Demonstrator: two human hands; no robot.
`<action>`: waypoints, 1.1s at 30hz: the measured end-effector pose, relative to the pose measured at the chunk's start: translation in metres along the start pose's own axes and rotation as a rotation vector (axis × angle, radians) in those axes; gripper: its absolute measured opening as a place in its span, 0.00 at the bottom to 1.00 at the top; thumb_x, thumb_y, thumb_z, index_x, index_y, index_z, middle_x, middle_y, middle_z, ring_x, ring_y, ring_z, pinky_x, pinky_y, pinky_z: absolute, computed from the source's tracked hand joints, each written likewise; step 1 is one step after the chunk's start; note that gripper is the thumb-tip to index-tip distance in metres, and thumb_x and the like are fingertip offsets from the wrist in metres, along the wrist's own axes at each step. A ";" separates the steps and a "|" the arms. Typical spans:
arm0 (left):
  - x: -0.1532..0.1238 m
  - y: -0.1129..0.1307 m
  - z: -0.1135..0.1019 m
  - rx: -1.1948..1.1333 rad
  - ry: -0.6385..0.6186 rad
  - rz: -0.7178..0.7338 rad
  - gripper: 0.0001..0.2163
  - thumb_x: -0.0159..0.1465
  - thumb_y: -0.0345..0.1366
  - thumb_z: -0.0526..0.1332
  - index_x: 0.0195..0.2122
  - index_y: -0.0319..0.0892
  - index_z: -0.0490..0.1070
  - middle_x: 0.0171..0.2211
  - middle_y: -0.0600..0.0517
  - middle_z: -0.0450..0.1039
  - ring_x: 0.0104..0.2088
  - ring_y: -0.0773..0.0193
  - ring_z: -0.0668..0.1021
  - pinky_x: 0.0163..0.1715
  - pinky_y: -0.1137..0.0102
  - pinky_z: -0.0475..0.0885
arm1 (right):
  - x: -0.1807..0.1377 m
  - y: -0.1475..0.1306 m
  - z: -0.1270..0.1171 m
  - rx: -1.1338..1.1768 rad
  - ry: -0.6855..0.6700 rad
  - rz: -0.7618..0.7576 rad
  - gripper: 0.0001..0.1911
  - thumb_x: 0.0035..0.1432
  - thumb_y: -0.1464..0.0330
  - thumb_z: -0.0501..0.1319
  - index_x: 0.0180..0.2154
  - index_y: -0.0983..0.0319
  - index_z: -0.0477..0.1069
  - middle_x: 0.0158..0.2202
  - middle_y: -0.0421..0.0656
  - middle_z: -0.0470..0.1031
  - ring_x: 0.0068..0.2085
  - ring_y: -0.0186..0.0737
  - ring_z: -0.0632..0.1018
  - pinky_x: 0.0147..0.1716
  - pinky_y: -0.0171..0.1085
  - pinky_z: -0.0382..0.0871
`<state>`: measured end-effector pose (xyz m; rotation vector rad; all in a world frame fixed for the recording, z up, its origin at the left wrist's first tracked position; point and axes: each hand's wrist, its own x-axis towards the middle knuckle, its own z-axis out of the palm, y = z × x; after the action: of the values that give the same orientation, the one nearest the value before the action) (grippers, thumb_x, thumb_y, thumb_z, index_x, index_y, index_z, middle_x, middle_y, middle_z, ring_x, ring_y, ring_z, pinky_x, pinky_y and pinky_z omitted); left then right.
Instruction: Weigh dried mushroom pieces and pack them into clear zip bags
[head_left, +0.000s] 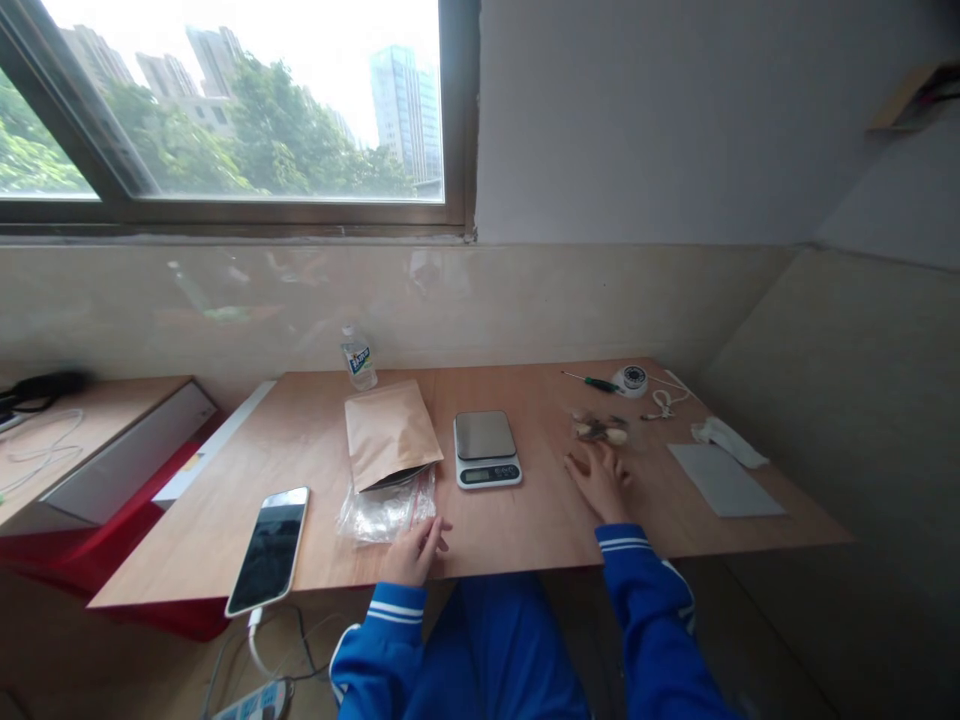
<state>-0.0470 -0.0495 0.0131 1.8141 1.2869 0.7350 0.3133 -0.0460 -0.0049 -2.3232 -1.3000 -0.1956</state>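
Note:
My right hand is over the right half of the table, thumb and fingers apart. Just beyond its fingertips lies a small heap of brown and pale pieces, too blurred to name. My left hand rests near the front edge, fingers loosely bent and apart, beside a clear plastic bag. Partly covering that bag is a brown kraft paper pouch, its mouth facing me and slightly parted. Between the hands, a little farther off, stands a white digital scale with a bare metal plate; its reading is too small to make out.
A phone on a white cable lies at the left front edge. At the back are a bottle, a green-handled screwdriver and a round white device with a cord. White paper and a crumpled white item lie right.

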 end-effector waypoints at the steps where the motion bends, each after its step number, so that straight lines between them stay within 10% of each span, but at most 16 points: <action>1: 0.000 -0.004 0.003 -0.012 0.008 0.008 0.23 0.64 0.53 0.45 0.34 0.44 0.74 0.21 0.52 0.75 0.21 0.64 0.76 0.27 0.68 0.73 | -0.008 -0.001 0.005 -0.033 -0.046 -0.011 0.23 0.57 0.53 0.55 0.52 0.53 0.68 0.57 0.51 0.60 0.56 0.61 0.61 0.46 0.60 0.57; 9: 0.001 -0.019 0.014 0.183 0.160 0.143 0.20 0.66 0.48 0.46 0.30 0.45 0.74 0.19 0.52 0.73 0.23 0.61 0.77 0.28 0.67 0.70 | -0.007 0.000 0.007 -0.013 -0.063 -0.007 0.19 0.60 0.58 0.54 0.47 0.61 0.71 0.49 0.53 0.70 0.50 0.54 0.67 0.45 0.54 0.58; 20: -0.001 -0.031 0.025 0.278 0.232 0.239 0.19 0.68 0.42 0.45 0.27 0.45 0.71 0.24 0.51 0.76 0.26 0.63 0.77 0.30 0.68 0.68 | 0.029 -0.159 0.014 0.241 -0.264 -0.354 0.20 0.54 0.62 0.61 0.48 0.60 0.70 0.48 0.50 0.71 0.51 0.54 0.67 0.48 0.51 0.56; 33: -0.003 -0.038 0.031 0.367 0.291 0.244 0.18 0.67 0.43 0.45 0.30 0.44 0.71 0.30 0.50 0.77 0.32 0.60 0.78 0.35 0.65 0.67 | 0.028 -0.151 0.044 0.804 -0.133 -0.510 0.25 0.55 0.71 0.50 0.55 0.60 0.64 0.56 0.47 0.66 0.58 0.45 0.65 0.57 0.47 0.58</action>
<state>-0.0414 -0.0540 -0.0355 2.2520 1.4767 0.9741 0.1980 0.0631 0.0156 -1.3334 -1.6295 0.2841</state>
